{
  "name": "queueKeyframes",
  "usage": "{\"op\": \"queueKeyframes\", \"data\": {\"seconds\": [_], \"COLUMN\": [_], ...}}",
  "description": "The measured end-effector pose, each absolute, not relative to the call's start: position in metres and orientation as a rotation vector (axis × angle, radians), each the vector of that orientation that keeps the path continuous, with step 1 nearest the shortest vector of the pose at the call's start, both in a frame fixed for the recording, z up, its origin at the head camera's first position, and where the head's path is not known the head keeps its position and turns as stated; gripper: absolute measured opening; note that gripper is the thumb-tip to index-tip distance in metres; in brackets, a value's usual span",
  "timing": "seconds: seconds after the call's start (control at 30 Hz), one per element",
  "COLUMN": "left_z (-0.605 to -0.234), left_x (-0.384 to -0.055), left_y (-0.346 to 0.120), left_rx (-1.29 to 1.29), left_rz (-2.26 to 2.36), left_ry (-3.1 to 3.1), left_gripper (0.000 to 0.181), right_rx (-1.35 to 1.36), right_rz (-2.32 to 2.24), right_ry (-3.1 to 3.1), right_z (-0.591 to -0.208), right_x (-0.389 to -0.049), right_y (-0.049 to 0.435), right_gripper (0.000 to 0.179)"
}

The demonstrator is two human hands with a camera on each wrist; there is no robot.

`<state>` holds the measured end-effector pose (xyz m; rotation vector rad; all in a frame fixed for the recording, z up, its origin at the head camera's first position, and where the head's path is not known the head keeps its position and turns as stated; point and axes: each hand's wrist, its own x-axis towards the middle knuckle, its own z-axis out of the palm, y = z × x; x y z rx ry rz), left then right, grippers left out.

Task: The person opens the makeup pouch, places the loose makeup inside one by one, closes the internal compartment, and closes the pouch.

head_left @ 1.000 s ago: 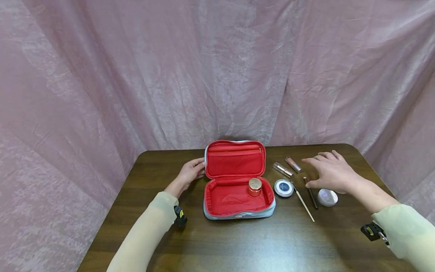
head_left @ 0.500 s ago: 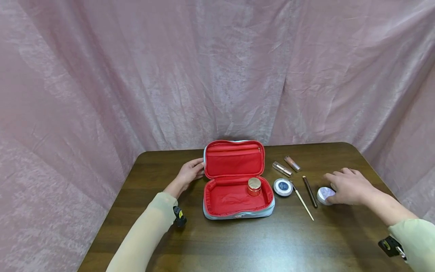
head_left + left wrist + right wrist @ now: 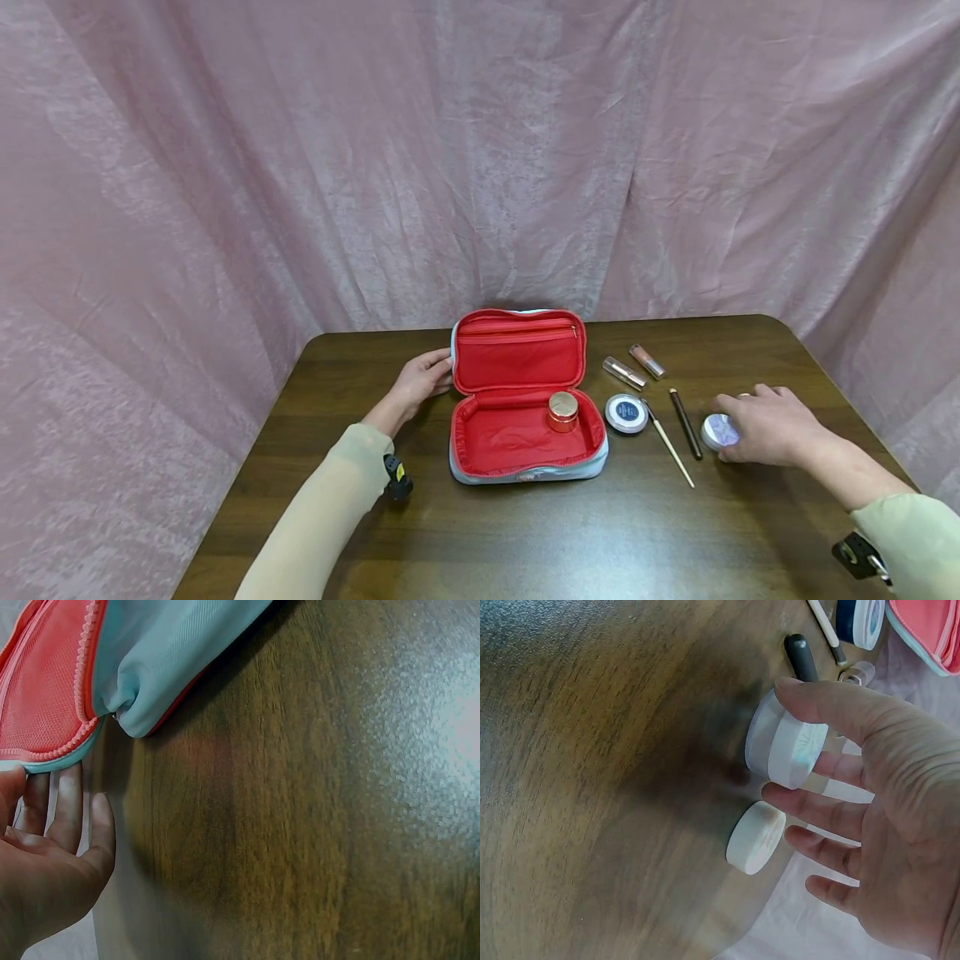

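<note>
A light blue cosmetic bag with a red lining lies unzipped, its lid standing up. My left hand holds the lid's left edge; in the left wrist view the thumb is on the red inner side and fingers lie behind. At the right, my right hand has thumb and fingers round a small round jar with a pearly white lid and clear base. Below those fingers in the right wrist view sits a second, smaller white round container, mostly hidden in the head view. A gold-lidded jar stands inside the bag.
Between bag and right hand lie a round compact with a dark blue label, a pale-handled brush and a dark slim stick. Two clear lip gloss tubes lie behind them. A pink curtain hangs beyond the wooden table.
My right hand has come down from above the dark stick to the pearly-lidded jar, and its thumb and fingers have closed in round it. The left hand stays at the lid.
</note>
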<state>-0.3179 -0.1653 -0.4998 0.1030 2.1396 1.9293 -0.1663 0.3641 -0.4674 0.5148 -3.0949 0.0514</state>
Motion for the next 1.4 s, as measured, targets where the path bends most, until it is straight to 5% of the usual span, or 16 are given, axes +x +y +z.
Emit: {"op": "queueKeyframes", "data": {"seconds": [1.4], "left_z": [-0.5019], "left_x": [-0.3183], "left_y": [-0.1656], "left_rx": [0.081], "left_rz": [1.937], "left_ry": [2.128], "left_gripper": [0.04], "right_rx": [0.496], "right_rz": [0.021], "right_ry": [-3.072], "right_z": [-0.4742], "right_x": [-0.167], "right_y": [0.3572], "right_gripper": [0.051]}}
